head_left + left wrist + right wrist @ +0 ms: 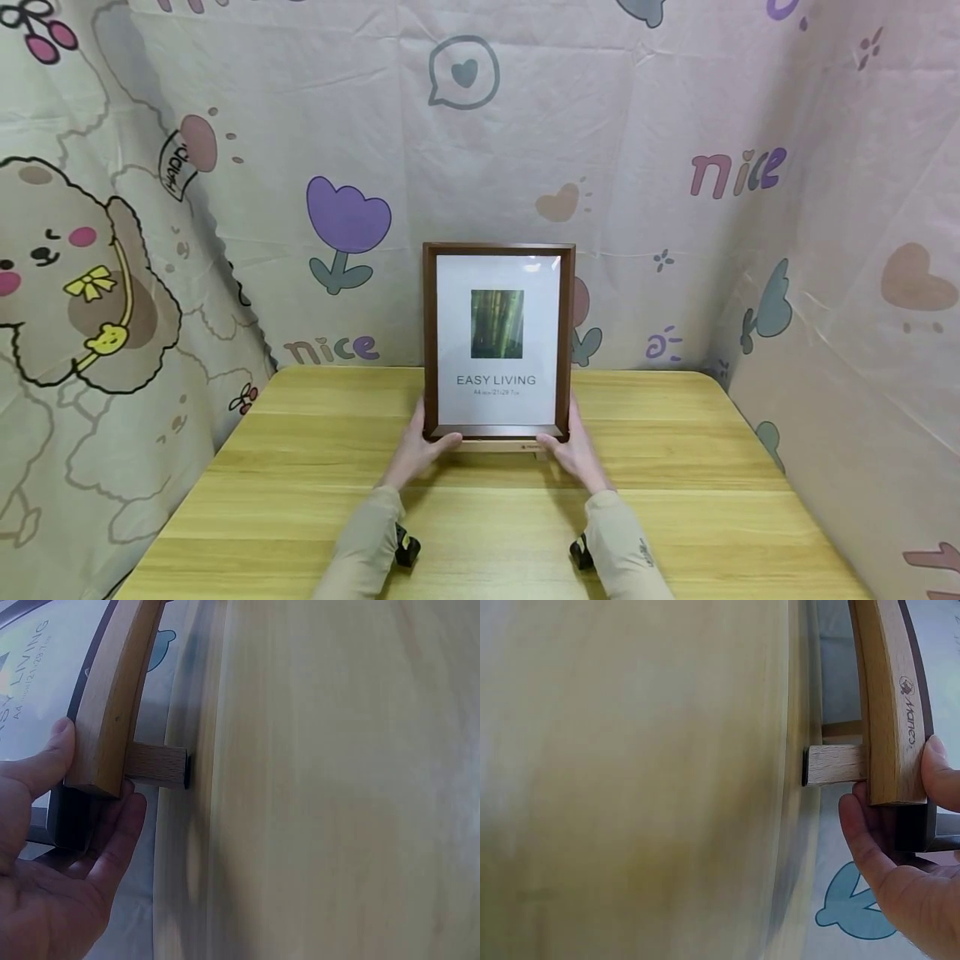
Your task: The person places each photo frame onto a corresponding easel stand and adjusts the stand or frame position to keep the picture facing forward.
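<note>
A brown picture frame (431, 333) stands upright near the back of the table, its white insert (498, 271) reading "EASY LIVING" around a small green forest picture. Under its lower edge runs a light wooden stand (487, 447) with short legs (157, 763). My left hand (417, 448) grips the lower left corner, thumb in front and fingers behind and below. The lower right corner is held the same way by my right hand (576, 452). In the right wrist view, dark lettering marks the front bar (889, 712) of the stand.
The light wood-grain table (300, 500) extends to both sides and toward me. Behind it hangs a printed cloth (480, 167) with flowers and "nice" lettering, and cloth also lines both sides. Small black devices (406, 547) sit at both sleeves.
</note>
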`<state>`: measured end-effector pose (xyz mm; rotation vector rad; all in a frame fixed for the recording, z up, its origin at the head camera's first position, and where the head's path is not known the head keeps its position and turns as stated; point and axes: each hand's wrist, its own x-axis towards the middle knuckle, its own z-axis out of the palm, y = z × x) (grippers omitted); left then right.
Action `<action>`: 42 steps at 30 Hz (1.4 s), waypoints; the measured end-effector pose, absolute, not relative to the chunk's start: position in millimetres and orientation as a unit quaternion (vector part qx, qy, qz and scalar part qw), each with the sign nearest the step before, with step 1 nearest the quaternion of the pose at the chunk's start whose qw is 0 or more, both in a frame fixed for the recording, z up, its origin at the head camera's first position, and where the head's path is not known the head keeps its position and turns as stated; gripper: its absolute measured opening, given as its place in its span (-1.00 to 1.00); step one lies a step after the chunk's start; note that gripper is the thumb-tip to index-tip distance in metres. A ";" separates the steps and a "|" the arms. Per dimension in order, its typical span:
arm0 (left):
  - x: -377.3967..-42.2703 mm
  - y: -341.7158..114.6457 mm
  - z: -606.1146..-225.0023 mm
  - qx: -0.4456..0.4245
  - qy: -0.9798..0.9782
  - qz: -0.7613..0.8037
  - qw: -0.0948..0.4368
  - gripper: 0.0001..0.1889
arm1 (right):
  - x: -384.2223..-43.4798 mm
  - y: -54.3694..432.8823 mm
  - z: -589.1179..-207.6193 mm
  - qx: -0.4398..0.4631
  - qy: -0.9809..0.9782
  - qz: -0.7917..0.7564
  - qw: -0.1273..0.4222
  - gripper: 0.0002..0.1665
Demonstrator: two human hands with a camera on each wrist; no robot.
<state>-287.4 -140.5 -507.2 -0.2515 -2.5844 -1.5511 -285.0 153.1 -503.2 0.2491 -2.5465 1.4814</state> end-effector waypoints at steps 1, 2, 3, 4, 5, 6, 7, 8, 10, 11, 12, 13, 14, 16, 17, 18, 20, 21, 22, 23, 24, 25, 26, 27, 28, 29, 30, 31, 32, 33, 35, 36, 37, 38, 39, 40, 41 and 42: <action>-287.3 -141.0 -507.0 -0.084 -0.854 -0.511 0.059 0.17 | -285.1 152.5 -503.5 0.084 -0.857 0.500 0.093 0.18; -287.3 -141.6 -506.6 -0.082 -0.855 -0.510 0.058 0.17 | -285.3 151.7 -503.5 0.083 -0.856 0.501 0.092 0.19; -287.4 -142.2 -506.4 -0.079 -0.855 -0.509 0.056 0.17 | -285.6 151.0 -503.5 0.082 -0.856 0.502 0.091 0.19; -287.4 -142.7 -506.1 -0.077 -0.856 -0.509 0.055 0.17 | -286.1 150.3 -503.6 0.083 -0.856 0.502 0.092 0.19; -287.5 -143.3 -505.7 -0.075 -0.856 -0.509 0.054 0.17 | -286.3 149.6 -503.5 0.084 -0.856 0.502 0.093 0.19; -287.6 -143.8 -505.5 -0.073 -0.857 -0.507 0.053 0.17 | -286.7 149.0 -503.2 0.084 -0.855 0.504 0.092 0.20; -287.7 -144.3 -505.3 -0.072 -0.859 -0.504 0.053 0.18 | -287.1 148.5 -503.0 0.084 -0.854 0.505 0.091 0.20; -287.7 -144.7 -505.2 -0.069 -0.860 -0.503 0.052 0.18 | -287.4 148.1 -502.7 0.084 -0.854 0.506 0.089 0.20; -287.9 -145.3 -505.3 -0.066 -0.860 -0.503 0.050 0.19 | -287.6 147.5 -502.6 0.087 -0.853 0.506 0.090 0.19; -288.0 -145.6 -505.5 -0.066 -0.860 -0.503 0.050 0.19 | -287.6 147.3 -502.5 0.087 -0.853 0.507 0.088 0.19; -288.0 -145.9 -505.8 -0.068 -0.861 -0.502 0.051 0.19 | -287.9 147.3 -502.6 0.086 -0.854 0.506 0.087 0.19; -288.2 -146.1 -505.9 -0.069 -0.860 -0.502 0.052 0.18 | -287.9 147.1 -502.7 0.085 -0.855 0.504 0.086 0.19; -288.3 -146.4 -505.9 -0.069 -0.859 -0.505 0.051 0.18 | -288.0 147.0 -502.9 0.085 -0.856 0.503 0.086 0.19; -288.3 -146.7 -505.8 -0.073 -0.857 -0.508 0.052 0.17 | -288.4 146.9 -503.3 0.084 -0.857 0.501 0.087 0.20; -288.2 -146.8 -505.8 -0.074 -0.856 -0.508 0.053 0.16 | -288.7 146.9 -503.4 0.082 -0.857 0.501 0.086 0.20; -288.0 -146.9 -505.5 -0.075 -0.856 -0.508 0.053 0.16 | -288.9 146.8 -503.6 0.081 -0.858 0.500 0.085 0.20; -287.3 -147.1 -505.0 -0.074 -0.855 -0.511 0.052 0.16 | -288.8 146.5 -503.9 0.079 -0.857 0.502 0.083 0.20; -286.9 -147.2 -504.8 -0.073 -0.855 -0.510 0.053 0.16 | -288.7 146.3 -504.1 0.078 -0.857 0.503 0.081 0.20; -286.6 -147.3 -504.6 -0.073 -0.856 -0.509 0.054 0.16 | -288.7 146.2 -504.2 0.078 -0.857 0.503 0.081 0.20; -286.4 -147.3 -504.3 -0.072 -0.856 -0.509 0.053 0.16 | -288.7 146.2 -504.4 0.078 -0.857 0.503 0.080 0.21; -286.2 -147.4 -504.1 -0.071 -0.856 -0.509 0.053 0.16 | -288.5 146.0 -504.6 0.078 -0.857 0.503 0.080 0.21; -286.1 -147.4 -504.0 -0.071 -0.857 -0.508 0.053 0.16 | -288.4 145.9 -504.6 0.078 -0.856 0.505 0.079 0.21; -285.8 -147.2 -503.8 -0.068 -0.858 -0.507 0.051 0.16 | -288.2 145.9 -504.2 0.078 -0.856 0.506 0.077 0.21; -285.8 -147.2 -503.7 -0.067 -0.858 -0.507 0.050 0.16 | -288.1 146.4 -504.1 0.077 -0.857 0.504 0.076 0.21; -285.7 -147.1 -503.8 -0.065 -0.858 -0.508 0.049 0.16 | -287.9 146.9 -503.7 0.076 -0.858 0.502 0.076 0.21; -285.7 -147.0 -503.8 -0.063 -0.858 -0.508 0.047 0.17 | -287.5 147.1 -503.0 0.073 -0.859 0.501 0.073 0.21; -285.5 -147.0 -503.6 -0.059 -0.858 -0.508 0.044 0.17 | -287.2 147.1 -502.3 0.071 -0.860 0.501 0.068 0.20; -285.3 -146.8 -503.6 -0.056 -0.859 -0.507 0.041 0.17 | -287.0 147.5 -501.4 0.069 -0.861 0.500 0.066 0.20; -285.0 -146.6 -503.6 -0.055 -0.860 -0.505 0.041 0.17 | -286.6 147.8 -500.5 0.067 -0.862 0.498 0.063 0.20; -285.2 -146.5 -503.8 -0.055 -0.861 -0.504 0.041 0.17 | -286.4 148.2 -499.7 0.066 -0.863 0.497 0.062 0.20; -285.1 -146.3 -503.6 -0.053 -0.863 -0.500 0.041 0.16 | -286.1 148.8 -498.1 0.066 -0.863 0.498 0.058 0.21; -285.1 -146.3 -503.5 -0.056 -0.864 -0.498 0.044 0.15 | -286.0 149.4 -497.6 0.067 -0.863 0.497 0.058 0.21; -285.1 -146.3 -503.4 -0.058 -0.864 -0.497 0.044 0.15 | -285.7 150.2 -497.1 0.070 -0.864 0.496 0.058 0.21; -284.9 -146.4 -503.4 -0.060 -0.865 -0.496 0.045 0.15 | -285.5 151.3 -496.9 0.073 -0.865 0.493 0.060 0.22; -284.6 -146.5 -503.1 -0.061 -0.866 -0.495 0.043 0.15 | -285.1 152.5 -496.8 0.076 -0.865 0.492 0.063 0.22; -283.8 -146.7 -502.9 -0.062 -0.868 -0.492 0.040 0.15 | -284.8 153.8 -496.9 0.078 -0.866 0.491 0.063 0.22; -282.9 -147.1 -502.6 -0.062 -0.869 -0.489 0.038 0.15 | -284.3 155.3 -496.9 0.080 -0.866 0.489 0.063 0.23; -281.7 -147.6 -502.5 -0.063 -0.871 -0.486 0.033 0.15 | -283.5 156.8 -496.9 0.081 -0.868 0.486 0.062 0.23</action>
